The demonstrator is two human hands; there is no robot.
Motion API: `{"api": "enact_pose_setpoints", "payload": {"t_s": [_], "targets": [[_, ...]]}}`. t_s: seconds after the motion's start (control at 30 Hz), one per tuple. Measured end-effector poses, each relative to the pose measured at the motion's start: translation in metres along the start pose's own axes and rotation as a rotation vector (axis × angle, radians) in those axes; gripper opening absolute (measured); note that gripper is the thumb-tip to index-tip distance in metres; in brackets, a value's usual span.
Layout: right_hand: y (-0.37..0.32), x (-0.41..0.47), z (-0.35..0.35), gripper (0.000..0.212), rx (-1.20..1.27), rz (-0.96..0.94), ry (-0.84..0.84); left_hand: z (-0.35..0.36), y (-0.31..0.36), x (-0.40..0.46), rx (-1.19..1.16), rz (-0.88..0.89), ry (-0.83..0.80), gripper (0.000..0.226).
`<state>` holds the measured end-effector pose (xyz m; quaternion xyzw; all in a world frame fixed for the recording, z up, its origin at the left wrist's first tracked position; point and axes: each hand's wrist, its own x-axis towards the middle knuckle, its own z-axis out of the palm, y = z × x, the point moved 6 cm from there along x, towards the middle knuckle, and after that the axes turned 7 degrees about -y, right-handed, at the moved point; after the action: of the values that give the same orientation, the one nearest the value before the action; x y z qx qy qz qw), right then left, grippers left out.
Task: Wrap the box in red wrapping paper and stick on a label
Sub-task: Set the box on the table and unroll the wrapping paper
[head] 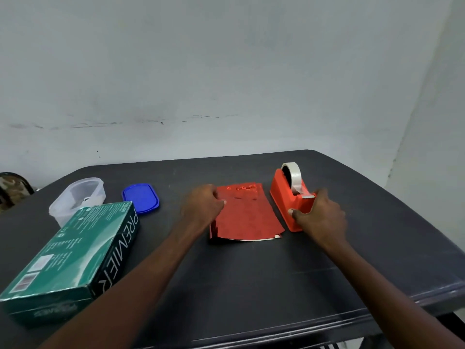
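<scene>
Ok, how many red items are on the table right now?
2: the folded red wrapping paper mid-table under the left hand, and the red tape dispenser beside it, held by the right hand.

Counted on dark table (pixel 251 285): one green box (pixel 68 255); one folded stack of red wrapping paper (pixel 245 212), sheet count unclear; one red tape dispenser (pixel 284 197) carrying one tape roll (pixel 294 176); one clear plastic container (pixel 75 197); one blue lid (pixel 141 197). Two hands were visible: left hand (pixel 203 205), right hand (pixel 319 215).
</scene>
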<state>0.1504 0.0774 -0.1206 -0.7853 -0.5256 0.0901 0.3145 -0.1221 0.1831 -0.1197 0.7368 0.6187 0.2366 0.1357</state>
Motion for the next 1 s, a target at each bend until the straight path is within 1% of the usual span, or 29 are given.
{"api": "enact_pose_setpoints", "payload": {"t_s": [0.1,0.17,0.23,0.27,0.3,0.37,0.4,0.47,0.57,0.63,0.73,0.8,0.9,0.93,0.97,1.0], "targets": [[-0.012,-0.002,-0.005,0.059,0.025,-0.058,0.040,0.018,0.028,-0.008,-0.042,0.136,-0.079,0.021],[-0.024,-0.005,-0.006,0.061,0.074,-0.158,0.101,0.033,0.040,-0.012,0.026,0.183,-0.158,0.033],[-0.040,-0.014,-0.006,0.069,0.081,-0.268,0.179,0.047,0.045,-0.018,0.123,0.191,-0.238,0.048],[-0.047,-0.020,-0.006,0.070,0.077,-0.319,0.223,0.052,0.047,-0.021,0.161,0.193,-0.263,0.047],[-0.055,-0.027,-0.005,0.067,0.073,-0.371,0.270,0.055,0.047,-0.022,0.169,0.198,-0.265,0.040],[-0.070,-0.039,-0.002,0.053,0.070,-0.456,0.338,0.056,0.044,-0.023,0.111,0.178,-0.240,0.019],[-0.075,-0.042,0.002,0.045,0.094,-0.475,0.327,0.053,0.044,-0.024,0.071,0.160,-0.221,0.011],[-0.079,-0.040,0.015,0.032,0.167,-0.457,0.215,0.048,0.041,-0.023,-0.004,0.146,-0.167,0.006],[-0.076,-0.035,0.033,0.017,0.223,-0.385,0.104,0.033,0.038,-0.026,-0.090,0.138,-0.071,0.005],[-0.074,-0.031,0.044,0.012,0.235,-0.313,0.042,0.021,0.034,-0.028,-0.191,0.135,-0.022,0.005],[-0.079,-0.023,0.066,0.004,0.150,-0.255,-0.096,0.000,0.022,-0.031,-0.311,0.101,0.027,0.011],[-0.084,-0.022,0.077,0.011,0.092,-0.263,-0.156,-0.011,0.010,-0.030,-0.371,0.056,0.056,0.011],[-0.093,-0.024,0.087,0.041,-0.049,-0.315,-0.182,-0.022,-0.021,-0.031,-0.482,-0.055,0.125,0.011],[-0.096,-0.024,0.091,0.047,-0.119,-0.332,-0.195,-0.025,-0.031,-0.033,-0.519,-0.109,0.147,0.010],[-0.100,-0.024,0.097,0.047,-0.173,-0.362,-0.214,-0.028,-0.045,-0.034,-0.575,-0.167,0.166,0.009],[-0.101,-0.023,0.101,0.040,-0.205,-0.374,-0.232,-0.029,-0.054,-0.038,-0.652,-0.231,0.164,0.009]]}}
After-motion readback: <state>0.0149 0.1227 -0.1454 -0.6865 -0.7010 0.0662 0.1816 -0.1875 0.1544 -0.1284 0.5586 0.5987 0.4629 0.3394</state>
